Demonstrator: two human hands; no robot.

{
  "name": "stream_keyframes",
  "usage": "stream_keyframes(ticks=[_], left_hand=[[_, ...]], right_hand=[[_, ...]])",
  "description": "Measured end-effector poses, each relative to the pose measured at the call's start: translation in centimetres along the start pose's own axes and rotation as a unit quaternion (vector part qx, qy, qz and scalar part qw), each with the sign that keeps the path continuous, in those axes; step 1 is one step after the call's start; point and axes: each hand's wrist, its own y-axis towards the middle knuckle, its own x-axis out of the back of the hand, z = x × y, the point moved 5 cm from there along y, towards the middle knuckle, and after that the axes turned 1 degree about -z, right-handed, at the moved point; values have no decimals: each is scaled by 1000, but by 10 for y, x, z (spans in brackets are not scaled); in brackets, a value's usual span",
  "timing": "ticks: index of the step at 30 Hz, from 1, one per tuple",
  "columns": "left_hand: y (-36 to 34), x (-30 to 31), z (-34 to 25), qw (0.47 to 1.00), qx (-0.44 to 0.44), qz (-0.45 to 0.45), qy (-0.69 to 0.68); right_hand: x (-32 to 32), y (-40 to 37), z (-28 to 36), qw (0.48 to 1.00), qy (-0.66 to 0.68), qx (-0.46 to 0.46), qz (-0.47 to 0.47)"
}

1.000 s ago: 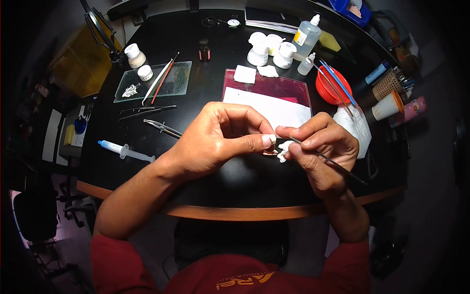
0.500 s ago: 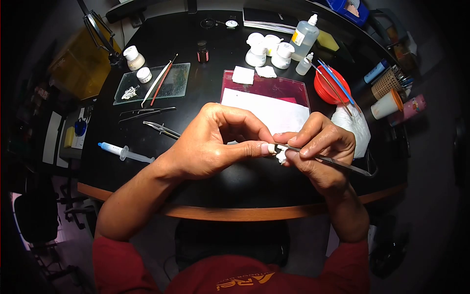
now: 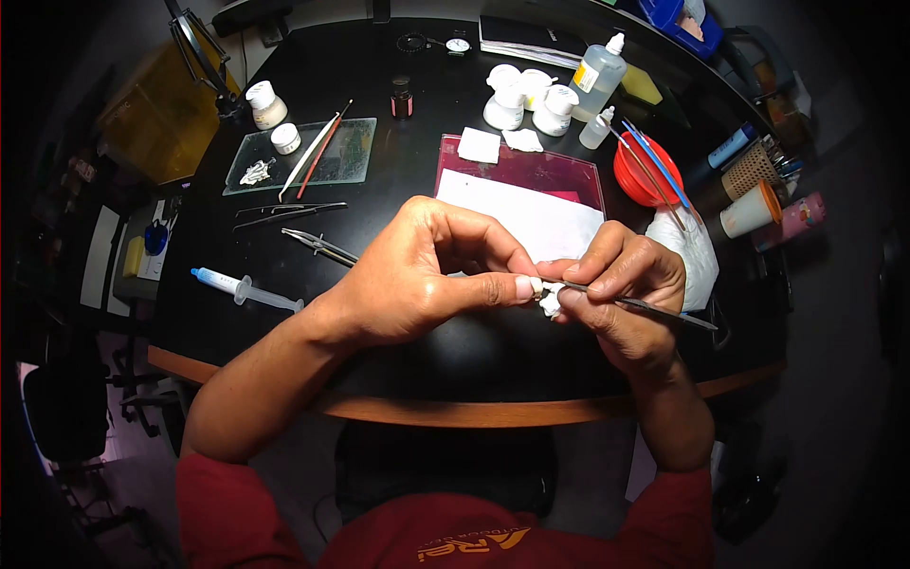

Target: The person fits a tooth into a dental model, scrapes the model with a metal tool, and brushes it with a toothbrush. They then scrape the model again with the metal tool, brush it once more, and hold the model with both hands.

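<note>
Pinching half-hidden pale piece (image 3: 536,286), left fingers (image 3: 522,288) nearly together; right fingers (image 3: 603,286) closed round tool (image 3: 664,312).

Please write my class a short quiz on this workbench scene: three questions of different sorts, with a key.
1. Which of the person's hands holds the slim dark tool?
A) left
B) right
C) neither

2. True or false: the syringe lies on the greenish glass plate.

3. Fill in the colour: the blue-handled tools rest across a ____ bowl.

Key:
1. B, the right hand.
2. False; it lies on the black tabletop.
3. Red.
</note>
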Motion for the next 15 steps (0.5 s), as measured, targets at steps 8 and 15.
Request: stream_keyframes(ticks=[8,15], left_hand=[[0,1,1,1000,-4,0,9],[0,0,0,1000,-1,-1,3]], right_hand=[[1,1,0,1000,8,-17,5],[1,0,-1,1000,5,-23,5]])
